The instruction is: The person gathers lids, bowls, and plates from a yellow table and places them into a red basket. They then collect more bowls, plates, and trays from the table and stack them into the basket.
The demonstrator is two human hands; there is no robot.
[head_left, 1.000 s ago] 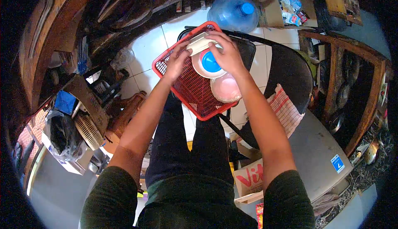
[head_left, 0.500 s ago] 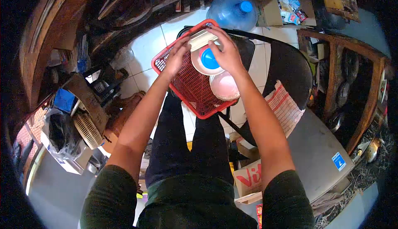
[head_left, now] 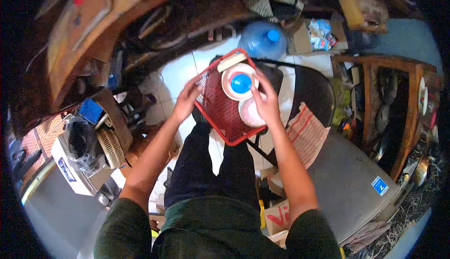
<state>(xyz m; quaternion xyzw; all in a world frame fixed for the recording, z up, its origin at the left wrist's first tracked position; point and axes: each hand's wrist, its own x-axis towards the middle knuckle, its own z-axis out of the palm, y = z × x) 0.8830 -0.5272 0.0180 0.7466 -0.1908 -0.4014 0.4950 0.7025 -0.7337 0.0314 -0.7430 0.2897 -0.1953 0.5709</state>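
Observation:
A red plastic basket point(head_left: 228, 137) sits beyond my knees, on or against a dark seat. Along its far edge lies a cream rectangular container point(head_left: 231, 62). Nearer, a round cream bowl point(head_left: 226, 88) has a blue round piece point(head_left: 241, 84) within its rim. A pinkish-white round tub point(head_left: 251, 113) stands at the basket's right side. My left hand point(head_left: 187, 100) is open, fingers extended at the basket's left rim. My right hand point(head_left: 266, 101) is open too, its fingers apart beside the bowl and over the tub's upper edge.
Behind the basket stands a large blue water jug point(head_left: 262, 41), beside a carton of packets point(head_left: 300, 36). A striped cloth point(head_left: 307, 134) hangs over the dark chair to the right. A grey tabletop point(head_left: 342, 179) lies at lower right, and a fan point(head_left: 111, 147) stands left.
Both hands have come off the cream container, which now lies lower in the basket along its far edge. My left hand moved left and nearer; my right hand moved nearer. The view shifted.

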